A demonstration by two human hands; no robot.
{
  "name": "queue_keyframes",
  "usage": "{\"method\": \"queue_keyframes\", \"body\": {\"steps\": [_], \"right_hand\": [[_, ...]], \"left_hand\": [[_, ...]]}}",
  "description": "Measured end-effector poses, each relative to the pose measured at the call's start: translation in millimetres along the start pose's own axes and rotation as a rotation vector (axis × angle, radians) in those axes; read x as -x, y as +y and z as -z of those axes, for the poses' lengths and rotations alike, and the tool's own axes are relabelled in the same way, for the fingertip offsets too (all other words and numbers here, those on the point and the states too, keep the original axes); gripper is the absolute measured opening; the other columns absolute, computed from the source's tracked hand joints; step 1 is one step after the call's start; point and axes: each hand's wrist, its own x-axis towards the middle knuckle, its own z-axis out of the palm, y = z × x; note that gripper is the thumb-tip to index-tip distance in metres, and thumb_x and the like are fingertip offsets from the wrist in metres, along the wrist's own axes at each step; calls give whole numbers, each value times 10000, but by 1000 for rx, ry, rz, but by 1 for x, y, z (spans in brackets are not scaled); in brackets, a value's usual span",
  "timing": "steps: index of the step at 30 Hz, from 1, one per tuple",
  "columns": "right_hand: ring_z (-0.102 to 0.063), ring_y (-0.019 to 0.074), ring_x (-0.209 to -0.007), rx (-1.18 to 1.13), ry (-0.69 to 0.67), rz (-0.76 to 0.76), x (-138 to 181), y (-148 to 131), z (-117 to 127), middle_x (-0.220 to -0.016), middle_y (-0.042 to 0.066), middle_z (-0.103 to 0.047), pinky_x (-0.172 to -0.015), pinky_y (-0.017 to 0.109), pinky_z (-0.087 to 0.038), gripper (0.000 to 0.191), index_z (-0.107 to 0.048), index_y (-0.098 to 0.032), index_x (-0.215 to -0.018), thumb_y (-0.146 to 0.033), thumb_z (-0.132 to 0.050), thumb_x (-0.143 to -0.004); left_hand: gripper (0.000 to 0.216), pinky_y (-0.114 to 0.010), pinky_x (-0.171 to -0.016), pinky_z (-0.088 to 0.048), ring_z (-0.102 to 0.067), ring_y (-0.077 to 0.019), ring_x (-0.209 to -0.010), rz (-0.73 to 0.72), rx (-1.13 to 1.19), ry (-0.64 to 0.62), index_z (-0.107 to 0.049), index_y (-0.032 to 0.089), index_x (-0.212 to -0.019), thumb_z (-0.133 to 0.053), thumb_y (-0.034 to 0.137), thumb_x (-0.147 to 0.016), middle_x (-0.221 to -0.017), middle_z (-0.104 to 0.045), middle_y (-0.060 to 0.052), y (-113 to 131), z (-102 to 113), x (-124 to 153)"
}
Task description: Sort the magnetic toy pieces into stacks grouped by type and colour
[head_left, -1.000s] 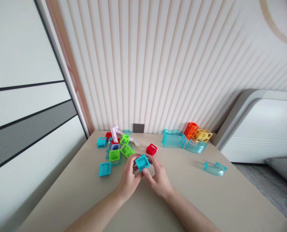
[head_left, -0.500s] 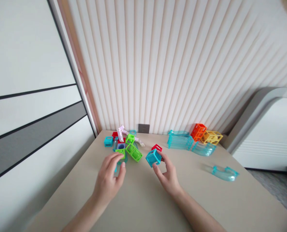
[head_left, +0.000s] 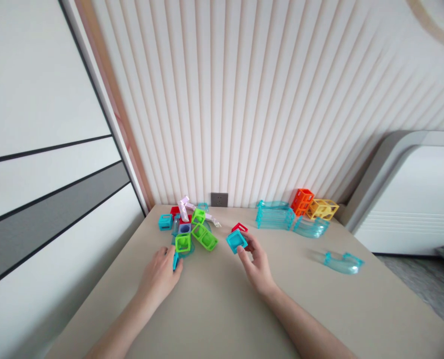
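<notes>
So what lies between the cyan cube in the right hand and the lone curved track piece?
Head view: past the right hand holding the cyan cube, only bare table up to the curved track piece.

Left hand (head_left: 158, 274): gone from the teal cube (head_left: 237, 241), now well left of the red cube (head_left: 239, 228), closed on a teal frame (head_left: 175, 260), tipped on edge. Right hand (head_left: 257, 264): holds the teal cube alone, carried just beside the red cube.

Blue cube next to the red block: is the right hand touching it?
Touching. The head view shows the right hand pinching the blue cube at its near side with thumb and fingers. The left hand grips a blue frame.
</notes>
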Motion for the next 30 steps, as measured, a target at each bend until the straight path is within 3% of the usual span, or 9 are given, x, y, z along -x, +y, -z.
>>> {"method": "queue_keyframes", "body": {"steps": [4, 12, 14, 17, 19, 22, 26, 30], "right_hand": [[-632, 204, -828, 54, -25, 22, 2, -1, 0, -1012, 73, -695, -781, 347, -534, 388, -570, -192, -1250, -405, -582, -925], [-622, 205, -823, 94, -46, 78, 4, -2, -1, -972, 67, -691, -761, 331, -523, 368, -577, -197, -1235, -391, -579, -923], [-620, 206, -819, 97, -40, 84, 4, -3, 0, -967, 65, -690, -760, 333, -523, 363, -580, -200, -1231, -391, -577, -922], [-620, 209, -821, 101, -34, 86, 4, -5, 0, -964, 64, -689, -761, 336, -527, 361, -586, -201, -1222, -392, -581, -916], [-623, 210, -834, 103, -22, 84, 4, -6, 0, -986, 66, -689, -773, 338, -529, 369, -582, -202, -1231, -387, -588, -912], [-626, 209, -857, 92, 2, 76, 3, -8, 0, -1036, 71, -686, -795, 341, -528, 368, -573, -204, -1242, -375, -588, -917], [-638, 213, -897, 33, 50, 64, 1, -7, -1, -1116, 96, -673, -804, 351, -536, 361, -558, -201, -1252, -364, -579, -931], [-650, 237, -987, -30, 149, 53, -1, -4, -1, -1190, 119, -657, -830, 370, -546, 358, -545, -203, -1260, -354, -575, -937]], "left_hand": [[228, -352, -737, -488, -646, -282, -927, -26, -43, -6, -594, 157, -1009, -376, 206, -962, -931, -636, -109, -1, 4, -4], [302, -344, -663, -501, -657, -285, -891, 4, -89, -19, -633, 186, -1068, -348, 195, -968, -951, -624, -113, -8, 14, -8], [299, -356, -691, -521, -656, -286, -905, 40, -48, 69, -601, 168, -1140, -367, 221, -962, -1017, -612, -131, -10, 19, -9], [388, -411, -852, -534, -625, -317, -1059, 36, 121, 343, -503, 134, -1284, -437, 315, -947, -1170, -579, -178, -7, 27, -11], [474, -438, -973, -496, -581, -329, -1170, -45, 272, 511, -448, 145, -1347, -504, 365, -930, -1248, -563, -184, 4, 32, -11], [453, -411, -1029, -473, -613, -291, -1155, -237, 480, 558, -465, 221, -1337, -573, 340, -914, -1243, -622, -127, 32, 34, -9], [446, -382, -1011, -490, -626, -279, -1150, -441, 653, 409, -500, 255, -1304, -630, 301, -880, -1219, -657, -99, 74, 26, -10], [449, -407, -1010, -485, -610, -280, -1172, -424, 828, 304, -484, 249, -1303, -605, 240, -870, -1247, -630, -111, 107, 3, -15]]}}
